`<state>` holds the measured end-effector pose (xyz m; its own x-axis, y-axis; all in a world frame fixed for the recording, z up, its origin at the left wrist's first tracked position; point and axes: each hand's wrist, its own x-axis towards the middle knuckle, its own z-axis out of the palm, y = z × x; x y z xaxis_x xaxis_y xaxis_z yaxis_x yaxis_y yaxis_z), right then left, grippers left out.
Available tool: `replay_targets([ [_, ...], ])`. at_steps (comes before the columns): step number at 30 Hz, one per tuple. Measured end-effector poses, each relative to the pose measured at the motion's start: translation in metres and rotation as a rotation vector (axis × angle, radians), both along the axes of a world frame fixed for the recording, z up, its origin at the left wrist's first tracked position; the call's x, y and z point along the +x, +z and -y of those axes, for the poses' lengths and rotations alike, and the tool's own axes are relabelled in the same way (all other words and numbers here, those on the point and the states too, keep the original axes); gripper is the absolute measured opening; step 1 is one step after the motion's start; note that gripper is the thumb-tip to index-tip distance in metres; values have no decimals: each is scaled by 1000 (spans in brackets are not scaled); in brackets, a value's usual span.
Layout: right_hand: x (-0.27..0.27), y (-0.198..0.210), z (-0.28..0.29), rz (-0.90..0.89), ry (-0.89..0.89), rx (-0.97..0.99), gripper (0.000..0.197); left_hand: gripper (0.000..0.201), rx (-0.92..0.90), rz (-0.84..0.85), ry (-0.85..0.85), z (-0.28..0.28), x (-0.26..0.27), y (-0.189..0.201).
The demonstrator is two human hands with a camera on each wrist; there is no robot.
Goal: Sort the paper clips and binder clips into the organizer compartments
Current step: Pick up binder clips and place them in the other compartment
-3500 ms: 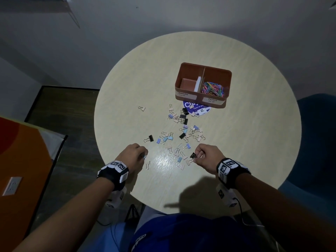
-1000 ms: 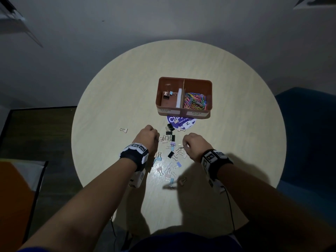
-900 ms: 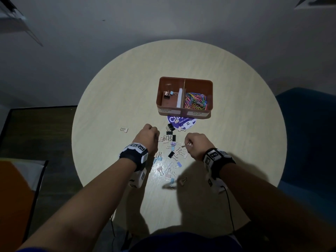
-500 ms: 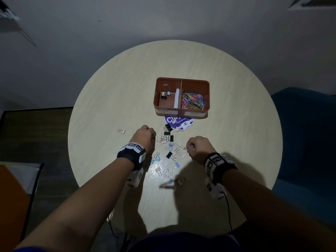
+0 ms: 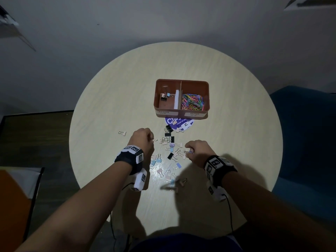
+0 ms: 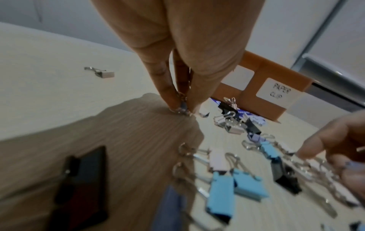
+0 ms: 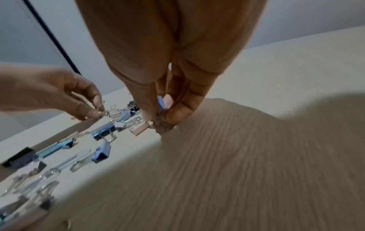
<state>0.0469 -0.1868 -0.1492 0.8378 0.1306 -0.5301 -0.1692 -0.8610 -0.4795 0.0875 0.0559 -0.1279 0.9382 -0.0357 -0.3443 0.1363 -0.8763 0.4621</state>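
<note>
Your right hand [image 7: 169,87] has its fingertips [image 7: 177,112] pinched on a blue binder clip [image 7: 161,102], low against the table [image 5: 109,99]. Your left hand [image 6: 183,51] pinches a small metal-handled clip [image 6: 182,100], fingers pressed together at the tabletop.

Around both hands lie the loose binder clips [image 5: 170,155], roughly thirty, too tangled to count exactly, plus one stray clip [image 5: 122,133] well apart on the left.

Beyond them stands one brown organizer [image 5: 181,112] with two compartments: the left holds about two binder clips [image 5: 164,97], the right a heap of coloured paper clips [image 5: 191,104].

Risk: interlocked wire handles may drag neighbouring clips up with yours, which could then drop off the table or into the wrong compartment.
</note>
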Motion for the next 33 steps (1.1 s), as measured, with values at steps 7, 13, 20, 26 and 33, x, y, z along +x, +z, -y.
replay_targets([
  [7,7,7,-8,9,49,-35,7,9,-217,172,139,6,7,36],
  [13,10,21,-7,42,-1,14,12,13,-262,377,-38,25,70,76],
  [20,68,87,-26,340,-155,138,13,17,-119,287,-148,32,111,67],
  [26,126,113,-53,406,-135,115,9,9,-116,298,-77,12,97,56],
  [33,123,103,-55,379,-67,25,9,16,-90,190,-34,-19,66,40],
])
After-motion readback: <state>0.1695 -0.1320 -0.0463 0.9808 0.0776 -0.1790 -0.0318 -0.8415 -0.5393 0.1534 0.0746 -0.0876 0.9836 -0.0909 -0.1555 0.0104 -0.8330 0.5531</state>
